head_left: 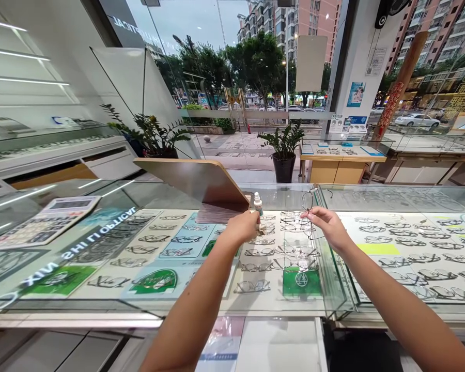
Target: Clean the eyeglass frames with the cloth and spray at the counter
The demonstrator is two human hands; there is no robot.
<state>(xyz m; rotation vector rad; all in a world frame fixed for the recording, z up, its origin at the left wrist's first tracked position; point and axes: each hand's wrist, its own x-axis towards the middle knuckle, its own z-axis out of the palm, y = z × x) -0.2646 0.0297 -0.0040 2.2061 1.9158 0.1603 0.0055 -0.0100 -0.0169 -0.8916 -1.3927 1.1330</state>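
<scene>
My right hand (327, 225) pinches a thin-rimmed pair of eyeglasses (307, 200) near its middle. The glasses are turned on end over the glass counter, one round lens above my fingertips and one below. My left hand (243, 227) is closed, its back towards me, just left of them. A small brownish bit shows by its fingertips; what they hold is mostly hidden. Right behind those fingers is a small white bottle (258, 203); whether they touch its base I cannot tell. Under both hands, rows of spectacle frames (257, 267) lie in the display case.
A leaning wood-edged board (194, 178) rises behind my left hand. A large calculator (46, 219) lies on the counter at left. Glass case edges (339, 274) run beside my right forearm. Potted plants (284, 165) stand beyond the counter, before the window.
</scene>
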